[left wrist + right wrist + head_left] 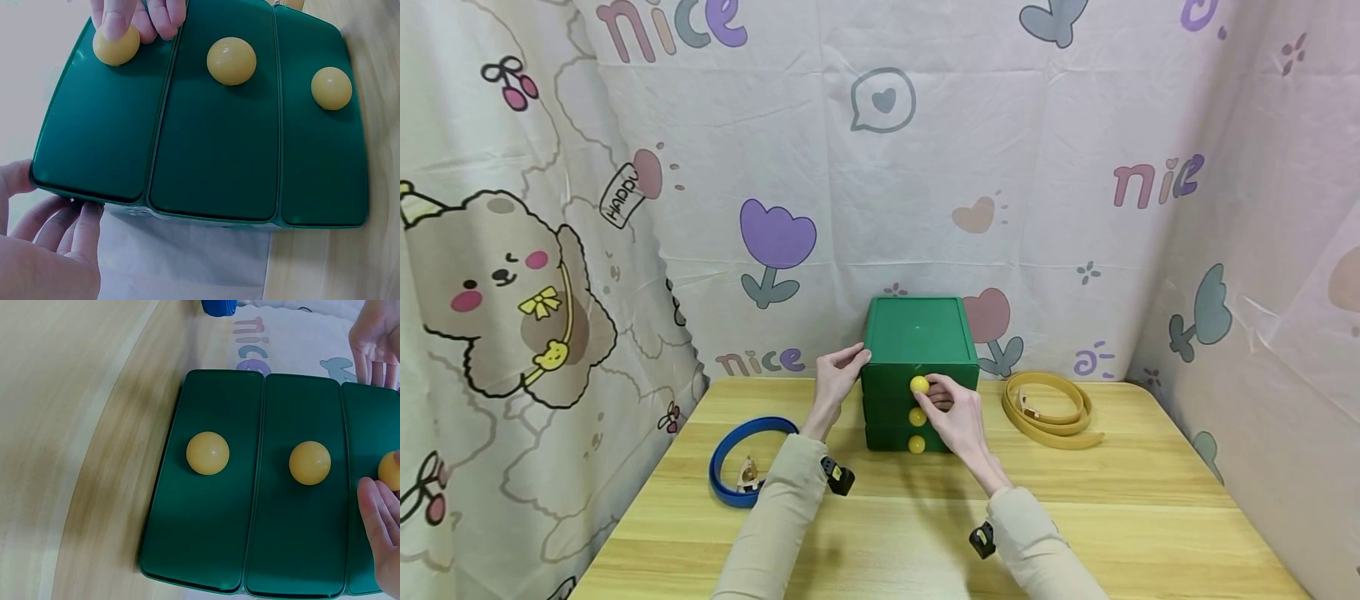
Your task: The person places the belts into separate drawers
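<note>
- A blue belt (737,498) lies looped on the left, gold buckle (748,477) inside.
- A yellow belt (1060,430) lies coiled at the far right, loose end pointing right.
- A wood-grain table (1150,492) bears both.
- Pale printed cloth (925,175) hangs at the far, left and right sides, with a bear (512,308) on the left.

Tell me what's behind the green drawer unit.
The head view shows a printed curtain behind the green drawer unit, with a pink tulip print peeking past its edge. Anything low, directly behind the unit, is covered.
</note>
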Demonstrator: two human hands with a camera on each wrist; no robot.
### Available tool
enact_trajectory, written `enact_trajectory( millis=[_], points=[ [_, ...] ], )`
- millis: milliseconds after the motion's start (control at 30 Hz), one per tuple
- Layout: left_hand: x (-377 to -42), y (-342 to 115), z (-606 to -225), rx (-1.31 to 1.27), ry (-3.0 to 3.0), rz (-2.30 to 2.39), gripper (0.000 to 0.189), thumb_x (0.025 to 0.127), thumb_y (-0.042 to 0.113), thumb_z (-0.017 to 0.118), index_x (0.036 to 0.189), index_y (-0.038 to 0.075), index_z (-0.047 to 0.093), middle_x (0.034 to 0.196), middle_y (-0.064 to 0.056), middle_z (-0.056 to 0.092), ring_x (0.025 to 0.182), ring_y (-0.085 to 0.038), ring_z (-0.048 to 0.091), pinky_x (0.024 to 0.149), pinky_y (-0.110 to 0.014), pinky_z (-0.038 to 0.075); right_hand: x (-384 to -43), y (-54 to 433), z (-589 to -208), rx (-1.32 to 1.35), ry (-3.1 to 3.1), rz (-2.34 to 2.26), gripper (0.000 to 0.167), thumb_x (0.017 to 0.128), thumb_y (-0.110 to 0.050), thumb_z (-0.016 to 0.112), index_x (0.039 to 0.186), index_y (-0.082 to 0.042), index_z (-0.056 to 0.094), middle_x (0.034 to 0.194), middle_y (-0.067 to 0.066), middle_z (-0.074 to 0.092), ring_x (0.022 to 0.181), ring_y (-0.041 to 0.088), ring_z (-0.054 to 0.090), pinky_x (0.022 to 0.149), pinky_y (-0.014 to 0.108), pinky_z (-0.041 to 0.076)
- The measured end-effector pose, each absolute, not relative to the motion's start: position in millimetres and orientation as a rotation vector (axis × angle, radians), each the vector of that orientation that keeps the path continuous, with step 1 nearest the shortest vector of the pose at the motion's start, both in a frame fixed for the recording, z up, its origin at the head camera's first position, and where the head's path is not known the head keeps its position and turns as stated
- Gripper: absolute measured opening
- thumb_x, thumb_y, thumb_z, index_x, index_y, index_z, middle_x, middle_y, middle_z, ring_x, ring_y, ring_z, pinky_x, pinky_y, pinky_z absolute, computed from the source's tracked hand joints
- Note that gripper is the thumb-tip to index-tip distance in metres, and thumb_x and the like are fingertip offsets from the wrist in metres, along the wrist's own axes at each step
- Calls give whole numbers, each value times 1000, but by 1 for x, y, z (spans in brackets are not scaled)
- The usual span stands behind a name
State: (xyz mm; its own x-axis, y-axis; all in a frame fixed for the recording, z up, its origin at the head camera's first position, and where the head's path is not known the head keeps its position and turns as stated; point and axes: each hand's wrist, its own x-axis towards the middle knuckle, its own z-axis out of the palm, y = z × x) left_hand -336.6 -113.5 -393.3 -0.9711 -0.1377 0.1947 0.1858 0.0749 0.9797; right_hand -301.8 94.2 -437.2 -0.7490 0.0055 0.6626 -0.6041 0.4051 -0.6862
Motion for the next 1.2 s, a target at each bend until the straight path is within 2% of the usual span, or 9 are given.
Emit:
enact_trajectory(
  millis=[967,1200],
  points=[
    [-335,-113,-392,-39,-2113,-1992,39,95,21,70,130,4,68,131,-19,67,121,-29,64,104,-43,52,-302,93,-436,501,-2076,1356,23,85,-11,81,104,-1,73,83,12,77,71,23,73,64,19,58],
    [-332,-112,-391,-35,-2119,-1973,37,95,20,70,129,5,69,130,-19,68,117,-25,66,99,-37,55,-300,97,-445,513,-2062,1392,26,85,-11,80,108,0,72,84,12,77,72,21,74,66,19,58]
  ],
)
